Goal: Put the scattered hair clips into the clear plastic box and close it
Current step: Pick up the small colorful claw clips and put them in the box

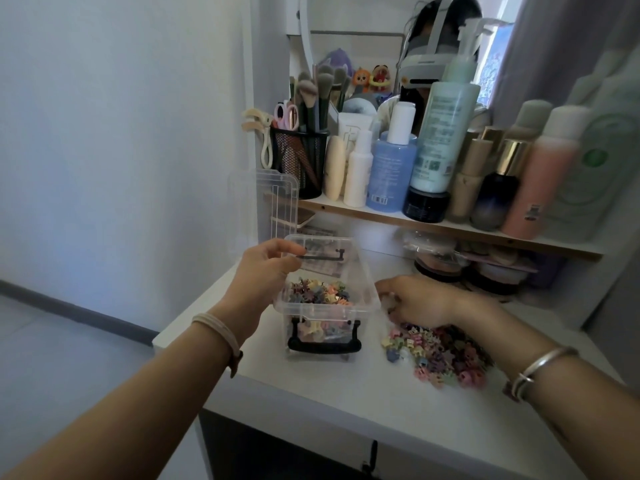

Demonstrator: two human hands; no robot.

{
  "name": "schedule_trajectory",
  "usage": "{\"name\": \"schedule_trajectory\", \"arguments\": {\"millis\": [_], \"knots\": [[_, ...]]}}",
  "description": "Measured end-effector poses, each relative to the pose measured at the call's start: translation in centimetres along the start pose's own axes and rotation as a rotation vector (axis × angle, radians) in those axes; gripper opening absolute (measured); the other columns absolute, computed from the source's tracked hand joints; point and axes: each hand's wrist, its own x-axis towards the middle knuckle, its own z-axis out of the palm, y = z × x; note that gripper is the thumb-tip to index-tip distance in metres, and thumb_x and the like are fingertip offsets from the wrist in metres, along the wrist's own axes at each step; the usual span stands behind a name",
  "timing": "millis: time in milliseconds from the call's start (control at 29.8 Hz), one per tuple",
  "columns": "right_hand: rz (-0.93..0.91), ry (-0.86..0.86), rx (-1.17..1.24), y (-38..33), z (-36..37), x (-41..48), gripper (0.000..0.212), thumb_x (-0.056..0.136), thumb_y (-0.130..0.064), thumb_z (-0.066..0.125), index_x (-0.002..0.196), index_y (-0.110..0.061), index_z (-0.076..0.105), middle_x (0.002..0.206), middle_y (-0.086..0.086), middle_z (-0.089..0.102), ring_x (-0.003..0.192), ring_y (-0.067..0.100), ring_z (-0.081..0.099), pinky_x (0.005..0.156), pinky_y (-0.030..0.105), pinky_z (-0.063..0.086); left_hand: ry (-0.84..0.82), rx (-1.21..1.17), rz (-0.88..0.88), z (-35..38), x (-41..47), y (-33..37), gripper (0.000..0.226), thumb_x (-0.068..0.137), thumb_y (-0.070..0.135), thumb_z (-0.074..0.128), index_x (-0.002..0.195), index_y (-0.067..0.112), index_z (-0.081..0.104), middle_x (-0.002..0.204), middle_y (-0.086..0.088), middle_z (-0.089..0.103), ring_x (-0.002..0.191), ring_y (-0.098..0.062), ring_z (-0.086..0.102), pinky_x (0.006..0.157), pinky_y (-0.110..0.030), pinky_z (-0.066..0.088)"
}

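Observation:
The clear plastic box (363, 271) stands open on the white desk, partly filled with small pastel hair clips (320, 292). Its black latches show at the front and back. The clear lid (277, 199) stands upright behind the box to the left. My left hand (266, 268) grips the box's left rim, thumb and fingers pinched on it. My right hand (412, 299) rests palm down just right of the box, fingers curled over the near end of a heap of scattered clips (436, 355); whether it holds any is hidden.
A shelf (450, 226) above the desk carries many bottles, a black mesh cup (299, 161) of brushes and a mirror. Jars (440, 261) sit under the shelf at the back right. The desk's left edge (180, 327) drops off close to the box.

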Motion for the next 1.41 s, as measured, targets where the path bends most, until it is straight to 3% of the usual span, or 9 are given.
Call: {"name": "schedule_trajectory", "arguments": {"millis": [302, 470, 605, 672, 772, 940, 1108, 1243, 1411], "knots": [[-0.066, 0.222, -0.002, 0.3, 0.3, 0.6, 0.019, 0.085, -0.007, 0.058, 0.098, -0.014, 0.071, 0.100, 0.001, 0.070, 0.089, 0.008, 0.057, 0.075, 0.012, 0.036, -0.003, 0.009, -0.003, -0.1, 0.0, 0.0, 0.022, 0.091, 0.004, 0.049, 0.076, 0.017, 0.058, 0.081, 0.001, 0.054, 0.062, -0.011, 0.043, 0.055, -0.024, 0.038], [-0.147, 0.595, 0.515, -1.9, -3.4, -0.8, 0.011, 0.081, -0.010, 0.067, 0.083, -0.020, 0.070, 0.080, -0.010, 0.065, 0.076, 0.003, 0.059, 0.079, 0.017, 0.046, -0.005, 0.005, -0.010, -0.1, 0.0, 0.1, 0.021, 0.091, 0.004, 0.049, 0.077, 0.017, 0.058, 0.082, 0.001, 0.053, 0.063, -0.011, 0.043, 0.055, -0.024, 0.039], [-0.290, 0.304, 0.637, -3.5, -5.5, -2.5, 0.013, 0.081, -0.019, 0.067, 0.079, -0.032, 0.069, 0.086, -0.013, 0.071, 0.079, -0.003, 0.064, 0.078, 0.011, 0.050, -0.005, 0.001, -0.010, -0.1, -0.1, 0.1, 0.021, 0.091, 0.004, 0.049, 0.076, 0.017, 0.057, 0.082, 0.001, 0.054, 0.062, -0.012, 0.045, 0.053, -0.022, 0.038], [-0.214, 0.352, 0.536, -2.8, -5.4, -2.2, 0.012, 0.082, -0.021, 0.065, 0.081, -0.032, 0.070, 0.086, -0.016, 0.068, 0.082, -0.002, 0.061, 0.083, 0.014, 0.045, -0.004, 0.007, -0.003, -0.1, -0.1, 0.1, 0.022, 0.091, 0.004, 0.049, 0.076, 0.017, 0.058, 0.081, 0.001, 0.053, 0.061, -0.012, 0.044, 0.053, -0.022, 0.036], [-0.005, 0.404, 0.401, -0.9, -4.0, -1.2, 0.025, 0.084, -0.013, 0.064, 0.108, -0.020, 0.066, 0.109, -0.001, 0.066, 0.094, 0.007, 0.057, 0.088, 0.023, 0.043, -0.002, 0.006, 0.002, -0.1, -0.1, 0.0, 0.022, 0.091, 0.004, 0.049, 0.076, 0.017, 0.058, 0.082, 0.000, 0.053, 0.061, -0.011, 0.043, 0.053, -0.022, 0.036], [0.057, 0.067, 0.146, 0.5, -0.5, 0.4, 0.054, 0.091, -0.017, 0.053, 0.141, -0.021, 0.034, 0.147, 0.001, 0.038, 0.131, 0.018, 0.041, 0.100, 0.021, 0.033, -0.012, 0.009, 0.009, -0.1, -0.2, 0.1, 0.021, 0.091, 0.004, 0.049, 0.077, 0.017, 0.058, 0.083, 0.002, 0.053, 0.063, -0.009, 0.043, 0.053, -0.022, 0.038], [0.021, 0.083, 0.115, 0.2, -0.6, 0.3, 0.029, 0.091, -0.022, 0.054, 0.116, -0.013, 0.063, 0.119, 0.001, 0.064, 0.107, 0.014, 0.058, 0.085, 0.018, 0.039, 0.001, 0.014, 0.015, -0.1, -0.1, 0.0, 0.022, 0.090, 0.003, 0.049, 0.075, 0.017, 0.058, 0.080, 0.003, 0.052, 0.062, -0.009, 0.043, 0.053, -0.021, 0.037], [0.018, 0.047, 0.101, 0.4, -0.7, -0.2, 0.024, 0.081, -0.011, 0.066, 0.105, -0.013, 0.068, 0.107, 0.001, 0.068, 0.088, 0.009, 0.057, 0.075, 0.016, 0.041, -0.005, 0.016, 0.014, -0.1, -0.1, 0.0, 0.022, 0.091, 0.003, 0.049, 0.076, 0.017, 0.058, 0.079, 0.003, 0.052, 0.060, -0.010, 0.043, 0.052, -0.022, 0.036], [-0.030, 0.188, 0.030, 0.1, -0.7, 0.0, 0.022, 0.083, -0.002, 0.058, 0.099, -0.011, 0.070, 0.102, 0.003, 0.070, 0.092, 0.011, 0.061, 0.072, 0.010, 0.039, -0.005, 0.014, 0.010, 0.0, -0.1, 0.1, 0.022, 0.091, 0.004, 0.049, 0.075, 0.017, 0.058, 0.081, 0.002, 0.052, 0.063, -0.012, 0.044, 0.053, -0.021, 0.038]]}}
